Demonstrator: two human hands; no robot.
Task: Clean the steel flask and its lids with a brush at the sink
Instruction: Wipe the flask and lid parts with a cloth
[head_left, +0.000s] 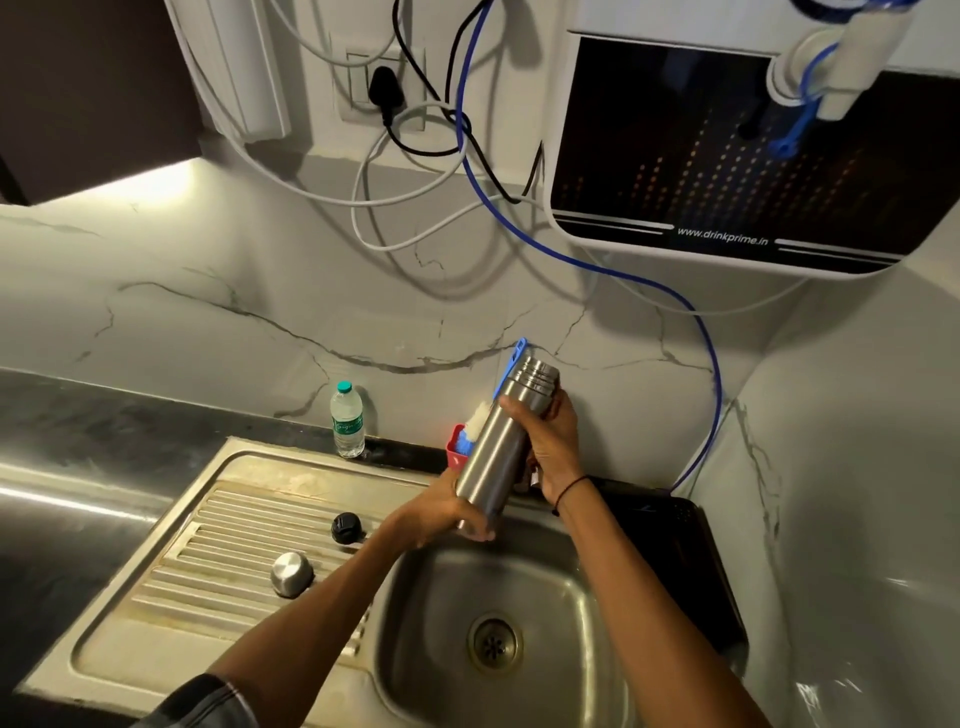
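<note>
I hold the steel flask tilted above the back edge of the sink basin, its open threaded mouth pointing up and away. My left hand grips its base. My right hand wraps the upper body just below the neck. Behind the flask stands a brush with a blue handle and white-blue bristles, resting in a small red holder. The black inner lid and the steel cap lie on the ribbed drainboard to the left.
A small plastic water bottle stands on the counter behind the drainboard. A wall-mounted water purifier hangs above right, with a blue tube and white cables trailing down the marble wall. A black appliance sits right of the sink.
</note>
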